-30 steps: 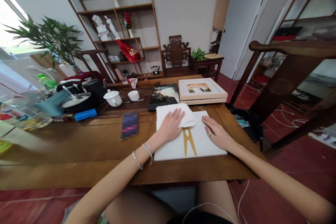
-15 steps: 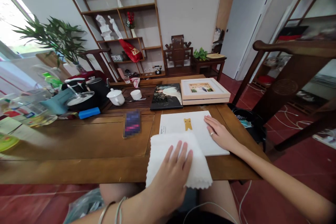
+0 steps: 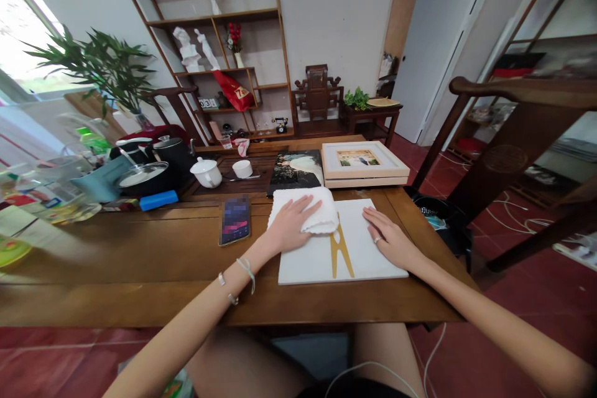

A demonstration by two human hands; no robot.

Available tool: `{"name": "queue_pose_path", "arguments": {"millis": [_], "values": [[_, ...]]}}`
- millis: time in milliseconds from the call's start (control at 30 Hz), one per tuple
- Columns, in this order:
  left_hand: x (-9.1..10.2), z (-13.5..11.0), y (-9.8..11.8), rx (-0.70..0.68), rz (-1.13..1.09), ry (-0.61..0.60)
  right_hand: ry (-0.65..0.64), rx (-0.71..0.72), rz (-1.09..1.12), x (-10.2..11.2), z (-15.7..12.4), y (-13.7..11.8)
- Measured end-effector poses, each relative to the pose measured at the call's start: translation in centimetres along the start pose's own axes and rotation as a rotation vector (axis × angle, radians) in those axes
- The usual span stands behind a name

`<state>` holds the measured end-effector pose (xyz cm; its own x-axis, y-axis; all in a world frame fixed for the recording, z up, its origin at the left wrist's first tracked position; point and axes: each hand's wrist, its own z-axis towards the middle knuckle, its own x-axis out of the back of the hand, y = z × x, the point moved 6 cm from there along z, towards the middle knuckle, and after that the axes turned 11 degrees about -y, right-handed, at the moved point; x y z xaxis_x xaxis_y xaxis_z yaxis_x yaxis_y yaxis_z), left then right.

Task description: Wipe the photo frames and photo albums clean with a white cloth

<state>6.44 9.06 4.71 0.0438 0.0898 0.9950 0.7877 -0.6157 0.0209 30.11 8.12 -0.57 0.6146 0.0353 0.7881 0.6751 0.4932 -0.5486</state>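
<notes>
Presses a folded white cloth (image 3: 321, 216) onto the far left corner of a white panel (image 3: 312, 264) marked with a gold motif (image 3: 342, 254). Does so with the left hand (image 3: 289, 224), spread flat and palm down, gripping nothing. Steadies the panel's right side with the right hand (image 3: 389, 237), likewise released and flat, a ring on one finger. Lies near the front edge of the wooden table (image 3: 140, 261). Just left, a phone (image 3: 235, 219), face up. Beyond, a dark photo print (image 3: 296, 171) and a framed picture (image 3: 361, 163), side by side.
</notes>
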Motion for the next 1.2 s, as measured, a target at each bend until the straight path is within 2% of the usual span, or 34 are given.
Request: {"name": "queue_pose_path", "arguments": {"millis": [100,233,333,533,600,667,767,1067,1200], "values": [[-0.2,0.6,0.0,0.019,0.026,0.002,-0.003,-0.013,0.0,0.1,0.0,0.0],[-0.7,-1.0,1.8,0.045,0.033,-0.051,-0.01,-0.018,0.0,0.1,0.1,0.0],[-0.9,-3.6,3.6,0.044,0.009,-0.114,-0.014,-0.021,0.009,0.0,0.0,0.0],[-1.5,-10.7,8.3,0.037,-0.078,-0.251,-0.005,-0.022,-0.001,-0.1,-0.1,0.0],[-1.8,-12.2,9.5,0.03,-0.105,-0.28,-0.011,-0.021,-0.017,-0.1,-0.1,0.0],[-1.7,-12.7,9.9,0.022,-0.122,-0.273,-0.018,-0.021,-0.027,-0.1,-0.1,0.0],[-1.3,-11.3,8.7,0.014,-0.145,-0.232,-0.017,-0.02,-0.028,-0.1,0.0,-0.1],[0.7,-2.0,0.1,-0.07,-0.166,-0.095,0.002,0.002,-0.024,0.0,0.0,0.1],[0.9,0.8,-2.2,-0.045,-0.169,-0.05,-0.012,-0.006,-0.013,0.0,0.0,0.1]]}}
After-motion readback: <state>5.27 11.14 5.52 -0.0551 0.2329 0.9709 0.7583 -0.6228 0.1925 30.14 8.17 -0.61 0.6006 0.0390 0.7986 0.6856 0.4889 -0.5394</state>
